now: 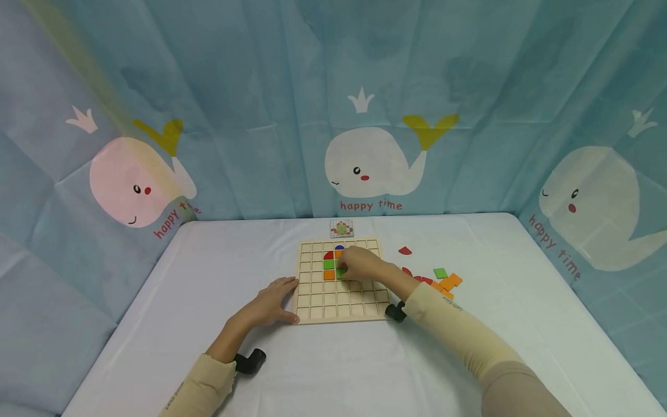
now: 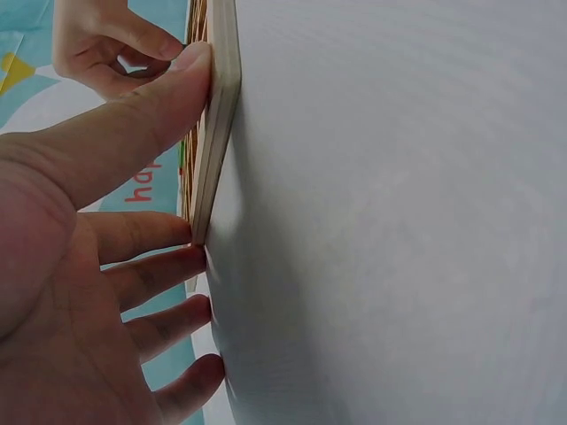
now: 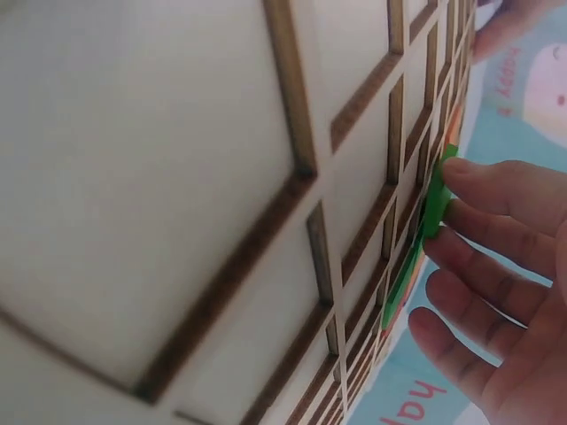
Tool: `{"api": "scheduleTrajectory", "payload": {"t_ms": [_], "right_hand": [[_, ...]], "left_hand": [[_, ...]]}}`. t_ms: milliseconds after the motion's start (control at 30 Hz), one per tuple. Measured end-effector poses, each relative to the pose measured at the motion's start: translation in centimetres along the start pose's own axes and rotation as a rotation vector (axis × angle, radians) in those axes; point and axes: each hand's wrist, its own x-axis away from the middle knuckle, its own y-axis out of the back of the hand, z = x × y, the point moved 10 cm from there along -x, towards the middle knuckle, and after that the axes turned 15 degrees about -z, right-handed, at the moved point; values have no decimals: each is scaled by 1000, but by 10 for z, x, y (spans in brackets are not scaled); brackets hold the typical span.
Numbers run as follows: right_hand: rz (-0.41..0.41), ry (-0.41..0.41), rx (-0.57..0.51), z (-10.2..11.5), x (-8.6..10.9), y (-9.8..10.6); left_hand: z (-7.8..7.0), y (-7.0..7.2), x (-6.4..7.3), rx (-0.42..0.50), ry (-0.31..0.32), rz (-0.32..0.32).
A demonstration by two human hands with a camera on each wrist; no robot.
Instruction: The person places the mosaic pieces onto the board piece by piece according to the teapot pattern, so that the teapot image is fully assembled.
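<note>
A wooden grid board [image 1: 342, 295] lies on the table with several coloured tiles set in its upper middle cells. My right hand [image 1: 359, 263] is over those cells and pinches a green square tile [image 3: 437, 199] between thumb and fingers, tilted against the grid. Beside it sit another green tile [image 1: 329, 264], an orange tile [image 1: 329, 275], a red quarter-round tile [image 1: 328, 255] and a partly covered blue tile [image 1: 340, 247]. With spread, fairly straight fingers, my left hand [image 1: 271, 302] touches the board's left side; its thumb [image 2: 146, 124] presses near the front corner.
Loose tiles lie right of the board: a green square [image 1: 440, 273], several orange squares [image 1: 454, 280] and red quarter-rounds [image 1: 405, 251]. Behind the board is a small pattern card [image 1: 341, 228]. White cloth [image 1: 250, 249] covers the table, with a whale-print curtain [image 1: 260, 174] around it.
</note>
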Motion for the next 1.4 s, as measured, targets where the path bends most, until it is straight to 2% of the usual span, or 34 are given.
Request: {"api": "scheduleTrajectory", "payload": {"t_ms": [433,667,900,1133,1400], "right_hand": [[-7,-14,22,-1,1,-4],[-44,-21,-11,-6,12,15],[-46,-136,-14,-37,39,37],[-56,-274,-67,-75,78,56],[-85,-413,-72,-115,121,75]], "left_hand": [[0,-1,2,0,9,2],[1,-1,5,4,2,2],[-1,-2,5,19,-2,7],[0,-2,4,18,-12,12],[0,1,0,0,-22,8]]}}
